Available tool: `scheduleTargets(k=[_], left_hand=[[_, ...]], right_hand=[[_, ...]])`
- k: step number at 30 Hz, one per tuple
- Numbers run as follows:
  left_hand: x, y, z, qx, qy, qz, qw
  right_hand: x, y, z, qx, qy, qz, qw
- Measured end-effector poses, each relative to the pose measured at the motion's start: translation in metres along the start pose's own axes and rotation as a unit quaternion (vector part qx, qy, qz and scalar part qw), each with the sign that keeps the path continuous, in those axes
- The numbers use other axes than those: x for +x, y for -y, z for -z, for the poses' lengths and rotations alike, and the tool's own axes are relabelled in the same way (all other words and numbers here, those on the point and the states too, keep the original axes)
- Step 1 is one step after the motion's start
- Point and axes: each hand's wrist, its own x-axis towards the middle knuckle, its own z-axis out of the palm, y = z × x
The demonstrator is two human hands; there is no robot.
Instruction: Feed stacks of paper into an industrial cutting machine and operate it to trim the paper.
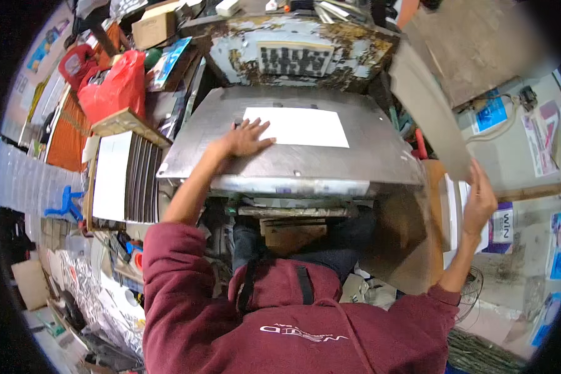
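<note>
My left hand lies with fingers spread at the left edge of a white sheet on a worn steel platen. My right hand, out at the right, grips the lower end of a long, flat grey-beige strip, blurred and slanting up toward the top right; I cannot make out whether it is a board or part of the machine. Behind the platen stands a rusty, paint-flaked upright plate bearing a framed block of dark shapes.
At the left are a stack of white sheets in a wooden holder, red bags, a cardboard box and a blue plastic object. More white sheets lie low at the right, near a fan.
</note>
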Motion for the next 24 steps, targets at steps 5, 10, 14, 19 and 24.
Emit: scheduleTargets(k=[5, 10, 14, 19, 24], left_hand=[[-0.144, -0.039, -0.068, 0.074, -0.132, -0.042, 0.988], [-0.230, -0.071, -0.082, 0.083, -0.129, 0.023, 0.988], [-0.271, -0.060, -0.076, 0.003, -0.196, 0.147, 0.970], [-0.332, -0.031, -0.038, 0.032, -0.437, 0.251, 0.863], [-0.340, 0.065, -0.027, 0.121, -0.534, 0.427, 0.720]], right_hand=[[-0.018, 0.038, -0.094, 0.176, 0.133, 0.075, 0.973], [-0.048, 0.005, -0.172, 0.226, 0.321, -0.030, 0.919], [-0.022, 0.015, -0.207, 0.210, 0.321, -0.027, 0.923], [0.047, 0.030, -0.257, 0.203, 0.403, 0.090, 0.888], [0.112, 0.021, -0.237, 0.132, 0.280, 0.089, 0.947]])
